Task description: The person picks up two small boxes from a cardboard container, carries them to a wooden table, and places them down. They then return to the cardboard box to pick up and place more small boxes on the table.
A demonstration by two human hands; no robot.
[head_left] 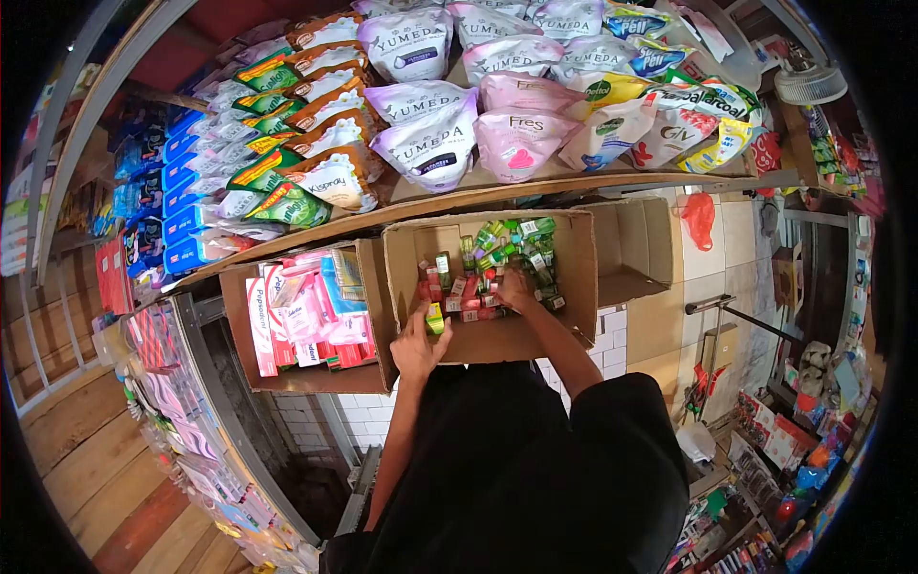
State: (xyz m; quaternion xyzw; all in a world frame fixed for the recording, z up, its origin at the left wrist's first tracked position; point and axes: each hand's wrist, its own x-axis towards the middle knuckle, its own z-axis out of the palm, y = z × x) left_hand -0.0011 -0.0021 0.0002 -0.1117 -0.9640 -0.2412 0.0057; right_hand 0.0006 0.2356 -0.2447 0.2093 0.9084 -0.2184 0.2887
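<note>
A cardboard box (488, 346) in front of me holds a loose pile of small bottles (492, 251) in green, pink and red, many with white labels. My left hand (417, 350) is at the box's near left corner, thumb and fingers closed around a small yellow-green bottle (435, 319). Inside the box, my right hand (516, 290) reaches down among the bottles at the right of the pile. Its fingertips are partly hidden there, and I cannot tell whether they grip a bottle.
Left of the box, another cardboard box (375, 316) holds pink packs and Pepsodent cartons (258, 320). A third box (633, 244) stands to the right. Beyond them, a shelf (574, 184) carries rows of refill pouches (427, 134). Shelves of goods line both sides.
</note>
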